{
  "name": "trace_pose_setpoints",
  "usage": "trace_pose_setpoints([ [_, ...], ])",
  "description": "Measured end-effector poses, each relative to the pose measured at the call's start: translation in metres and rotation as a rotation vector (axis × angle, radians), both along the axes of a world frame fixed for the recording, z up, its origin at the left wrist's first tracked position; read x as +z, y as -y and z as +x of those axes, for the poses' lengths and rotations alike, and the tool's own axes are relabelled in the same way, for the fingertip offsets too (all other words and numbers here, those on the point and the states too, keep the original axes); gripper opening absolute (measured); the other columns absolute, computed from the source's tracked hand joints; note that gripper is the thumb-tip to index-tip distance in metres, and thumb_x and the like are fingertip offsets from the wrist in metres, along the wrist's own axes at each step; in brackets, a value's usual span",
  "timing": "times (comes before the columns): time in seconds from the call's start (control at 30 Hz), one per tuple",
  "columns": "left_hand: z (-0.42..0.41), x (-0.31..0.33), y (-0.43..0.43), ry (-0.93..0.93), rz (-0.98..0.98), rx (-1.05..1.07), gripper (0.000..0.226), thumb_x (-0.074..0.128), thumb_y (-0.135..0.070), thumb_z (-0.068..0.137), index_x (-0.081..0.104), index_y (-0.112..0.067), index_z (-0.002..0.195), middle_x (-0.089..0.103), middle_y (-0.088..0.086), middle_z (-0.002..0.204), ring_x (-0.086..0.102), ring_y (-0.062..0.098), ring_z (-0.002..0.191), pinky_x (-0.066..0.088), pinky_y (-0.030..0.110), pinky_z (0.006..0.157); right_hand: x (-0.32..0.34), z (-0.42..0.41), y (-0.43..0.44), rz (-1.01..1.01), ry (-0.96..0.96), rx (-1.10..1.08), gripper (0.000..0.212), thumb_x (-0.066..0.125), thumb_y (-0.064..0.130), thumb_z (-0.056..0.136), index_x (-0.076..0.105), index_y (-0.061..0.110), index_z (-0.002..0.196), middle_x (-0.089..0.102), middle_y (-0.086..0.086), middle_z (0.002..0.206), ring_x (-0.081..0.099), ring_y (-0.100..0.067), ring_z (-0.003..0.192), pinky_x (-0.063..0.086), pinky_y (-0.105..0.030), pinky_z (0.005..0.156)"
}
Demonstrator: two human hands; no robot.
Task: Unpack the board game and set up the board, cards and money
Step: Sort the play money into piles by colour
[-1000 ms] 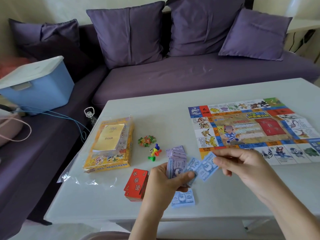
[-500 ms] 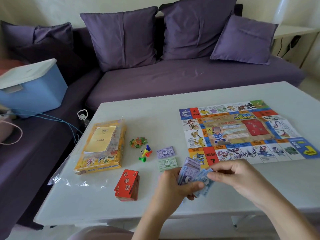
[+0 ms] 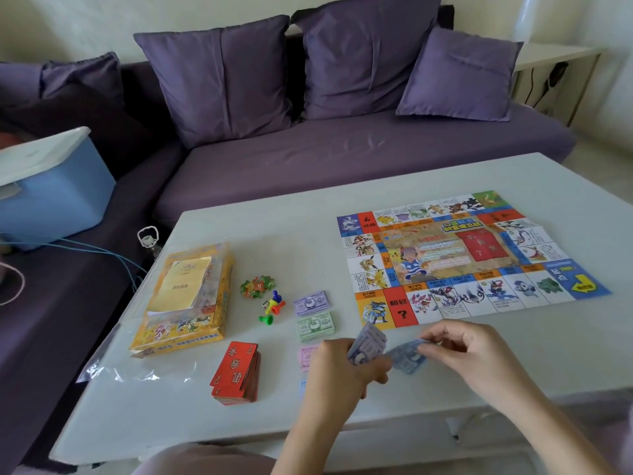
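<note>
The colourful game board [image 3: 466, 258] lies unfolded on the right of the white table [image 3: 274, 221]. My left hand [image 3: 342, 368] grips a purple wad of play money [image 3: 368, 342] near the front edge. My right hand [image 3: 469, 351] pinches a blue banknote [image 3: 406, 359] beside that wad. Sorted money lies in small stacks: purple [image 3: 311, 302], green [image 3: 315, 326], and pink [image 3: 307, 356] partly hidden by my left hand. A red card deck [image 3: 236, 373] sits left of them. The yellow game box [image 3: 185, 299] with a booklet rests at the left.
Small plastic pawns [image 3: 272, 306], a die and green-red tokens [image 3: 257, 286] lie between box and money. A clear plastic wrapper [image 3: 113, 365] lies at the table's front left. A purple sofa [image 3: 342, 156] with cushions stands behind, and a blue storage bin [image 3: 48, 193] sits on its left.
The camera view shifted left and down, so the sorted purple, green and pink stacks now show. My hands stayed together, the right still pulling a blue note from the wad.
</note>
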State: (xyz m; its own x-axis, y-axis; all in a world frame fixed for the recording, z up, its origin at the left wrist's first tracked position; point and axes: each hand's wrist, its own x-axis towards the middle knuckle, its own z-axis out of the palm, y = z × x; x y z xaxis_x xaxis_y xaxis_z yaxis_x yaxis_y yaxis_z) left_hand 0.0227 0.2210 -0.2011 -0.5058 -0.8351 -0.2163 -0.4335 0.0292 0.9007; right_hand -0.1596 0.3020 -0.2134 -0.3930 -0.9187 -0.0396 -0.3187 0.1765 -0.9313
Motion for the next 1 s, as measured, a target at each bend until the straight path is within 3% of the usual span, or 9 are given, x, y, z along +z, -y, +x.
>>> trace_pose_setpoints([
  [0.13, -0.008, -0.010, 0.000, 0.107, -0.156, 0.048, 0.019, 0.074, -0.028, 0.074, 0.066, -0.012, 0.069, 0.069, 0.008, 0.069, 0.040, 0.010, 0.044, 0.034, 0.028, 0.049, -0.003, -0.001, 0.002, 0.005, -0.021, 0.018, 0.015, 0.076, 0.010, 0.078, 0.071, 0.023, 0.073, 0.070, 0.003, 0.067, 0.055, -0.010, 0.055, 0.040, -0.020, 0.056],
  [0.27, -0.016, -0.015, -0.001, 0.103, -0.246, 0.038, 0.033, 0.074, -0.035, 0.075, 0.057, -0.008, 0.068, 0.052, 0.004, 0.056, 0.037, 0.014, 0.050, 0.032, 0.028, 0.050, -0.011, -0.006, 0.001, 0.058, -0.138, 0.009, 0.018, 0.082, 0.018, 0.073, 0.071, 0.032, 0.069, 0.051, 0.007, 0.049, 0.039, -0.006, 0.047, 0.027, -0.024, 0.049],
  [0.37, -0.020, -0.015, -0.003, 0.117, -0.321, 0.006, 0.037, 0.073, -0.036, 0.077, 0.048, -0.015, 0.061, 0.043, -0.002, 0.049, 0.033, 0.012, 0.047, 0.027, 0.024, 0.048, -0.011, -0.009, -0.001, 0.056, -0.147, -0.001, 0.023, 0.081, 0.015, 0.073, 0.069, 0.035, 0.074, 0.058, 0.005, 0.055, 0.044, -0.005, 0.049, 0.032, -0.022, 0.051],
  [0.53, -0.019, -0.013, -0.004, 0.063, -0.381, -0.015, 0.035, 0.070, -0.044, 0.075, 0.062, -0.010, 0.073, 0.062, 0.007, 0.063, 0.041, 0.018, 0.053, 0.032, 0.029, 0.050, -0.007, -0.010, -0.001, 0.009, -0.051, -0.024, 0.023, 0.077, 0.002, 0.075, 0.070, 0.023, 0.070, 0.069, 0.003, 0.069, 0.063, -0.011, 0.063, 0.044, -0.016, 0.060],
  [0.73, -0.020, -0.016, -0.001, 0.108, -0.350, -0.013, 0.033, 0.071, -0.038, 0.078, 0.060, -0.007, 0.075, 0.061, 0.010, 0.066, 0.042, 0.016, 0.053, 0.035, 0.033, 0.051, -0.012, -0.004, -0.001, 0.014, -0.131, -0.023, 0.026, 0.079, 0.004, 0.074, 0.072, 0.029, 0.077, 0.067, 0.012, 0.070, 0.050, -0.004, 0.053, 0.038, -0.012, 0.052],
  [0.83, -0.021, -0.017, 0.001, 0.107, -0.317, -0.005, 0.033, 0.072, -0.037, 0.078, 0.057, -0.008, 0.073, 0.059, 0.009, 0.064, 0.042, 0.016, 0.052, 0.038, 0.034, 0.050, -0.012, -0.002, 0.000, -0.019, -0.110, -0.013, 0.028, 0.075, 0.002, 0.077, 0.072, 0.029, 0.085, 0.070, 0.017, 0.082, 0.058, -0.004, 0.063, 0.044, -0.012, 0.061],
  [0.93, -0.022, -0.013, 0.000, 0.115, -0.315, -0.001, 0.031, 0.070, -0.033, 0.080, 0.053, -0.010, 0.068, 0.049, 0.000, 0.055, 0.037, 0.011, 0.049, 0.030, 0.026, 0.047, -0.013, -0.001, 0.001, -0.040, -0.082, -0.016, 0.025, 0.070, 0.001, 0.083, 0.073, 0.025, 0.087, 0.072, 0.013, 0.084, 0.067, -0.005, 0.079, 0.049, -0.014, 0.073],
  [1.0, -0.020, -0.008, 0.000, 0.128, -0.328, 0.003, 0.026, 0.068, -0.029, 0.080, 0.056, -0.008, 0.069, 0.048, -0.001, 0.054, 0.036, 0.012, 0.048, 0.026, 0.021, 0.046, -0.012, 0.002, 0.002, -0.052, -0.019, -0.035, 0.023, 0.069, -0.002, 0.082, 0.072, 0.020, 0.084, 0.073, 0.006, 0.080, 0.068, -0.006, 0.075, 0.050, -0.013, 0.071],
])
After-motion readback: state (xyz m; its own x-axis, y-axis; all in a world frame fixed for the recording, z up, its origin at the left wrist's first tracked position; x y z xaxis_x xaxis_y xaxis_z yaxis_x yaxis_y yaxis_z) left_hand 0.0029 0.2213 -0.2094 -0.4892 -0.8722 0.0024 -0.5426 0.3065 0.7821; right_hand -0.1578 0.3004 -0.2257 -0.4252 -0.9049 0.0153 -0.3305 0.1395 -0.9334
